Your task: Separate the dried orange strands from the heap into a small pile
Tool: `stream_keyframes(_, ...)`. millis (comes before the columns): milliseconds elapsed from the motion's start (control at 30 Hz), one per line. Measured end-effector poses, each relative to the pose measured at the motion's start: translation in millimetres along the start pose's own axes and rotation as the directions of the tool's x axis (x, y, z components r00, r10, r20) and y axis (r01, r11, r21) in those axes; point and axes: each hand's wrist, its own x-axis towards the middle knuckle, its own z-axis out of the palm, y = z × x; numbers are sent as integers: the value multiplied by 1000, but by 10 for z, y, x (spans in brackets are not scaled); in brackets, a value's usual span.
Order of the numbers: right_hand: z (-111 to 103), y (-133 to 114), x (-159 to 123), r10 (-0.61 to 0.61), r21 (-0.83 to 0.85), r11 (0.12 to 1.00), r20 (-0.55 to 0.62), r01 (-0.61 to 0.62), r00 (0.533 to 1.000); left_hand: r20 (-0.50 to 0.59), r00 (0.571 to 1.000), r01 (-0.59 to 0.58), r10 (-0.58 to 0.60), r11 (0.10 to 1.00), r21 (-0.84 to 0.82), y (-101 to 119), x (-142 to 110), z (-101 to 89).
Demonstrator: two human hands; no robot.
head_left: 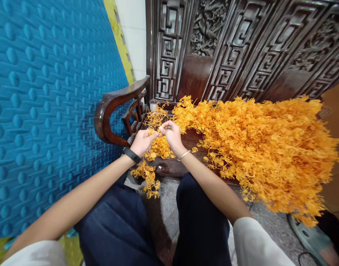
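Observation:
My left hand (143,142) is closed in a pinch on a small orange artificial flower piece (152,132). Fingertips of my right hand (172,136) pinch at the same spot, almost touching the left thumb. The exact join between the fingers is too small to make out. Under both hands lies a small heap of orange flower pieces (161,148) with thin, curled petals. A linked bunch of them (147,178) hangs over the bench's front edge below my left wrist. Just beyond the hands are looser, stringy orange pieces (157,115).
A large pile of orange flower pieces (269,140) covers the right of the dark wooden bench (173,165). The bench's curved armrest (114,96) stands at left, its carved backrest (195,75) behind. Blue foam matting (55,111) lies left; a cardboard box (335,111) stands far right.

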Motion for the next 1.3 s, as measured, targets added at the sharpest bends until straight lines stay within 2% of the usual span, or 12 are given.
stream_keyframes(67, -104, 28, 147, 14, -63, 998, -160, -25, 987, 35, 996, 80, -81, 996, 29, -26, -77, 35)
stream_keyframes(100, -188, 50, 222, 58, -73, 994, -247, -78, 967, 77, 990, 118, -122, 992, 51, -45, -123, 52)
stream_keyframes(167, -372, 117, 342, 67, -76, 993, -251, -89, 966, 141, 977, 155, -161, 986, 55, -83, -197, 82)
stream_keyframes(233, -508, 211, 399, 84, -104, 989, -196, -106, 977, 180, 970, 161, -161, 987, 17, -110, -223, 92)
stream_keyframes(300, -551, 308, 405, 95, -151, 982, -112, -111, 989, 171, 973, 163, -156, 986, -27, -121, -200, 78)
stream_keyframes(400, -482, 425, 389, 88, -212, 974, 5, -85, 996, 151, 980, 141, -127, 986, -87, -119, -139, 25)
stream_keyframes(567, -335, 513, 394, 42, -239, 971, 109, -14, 993, 207, 976, 114, -74, 976, -188, -97, -117, -45)
stream_keyframes(800, -348, 535, 398, -12, -183, 981, 261, 62, 965, 231, 972, 91, -50, 981, -171, -85, -100, -59)
stream_keyframes(967, -405, 364, 296, 15, -27, 1000, 306, -7, 952, 207, 978, 34, -1, 987, -159, -91, -69, -85)
stream_keyframes(1100, -414, 85, 82, 20, 108, 991, 476, -80, 879, 148, 988, -12, 36, 987, -158, -95, -51, -90)
stream_keyframes(1233, -378, -134, -111, -135, 83, 991, 532, 108, 836, 212, 977, 2, 26, 992, -129, -103, -30, -86)
stream_keyframes(1300, -361, -167, -152, -159, 28, 985, 546, 171, 823, 246, 969, 11, 18, 993, -115, -99, -31, -84)
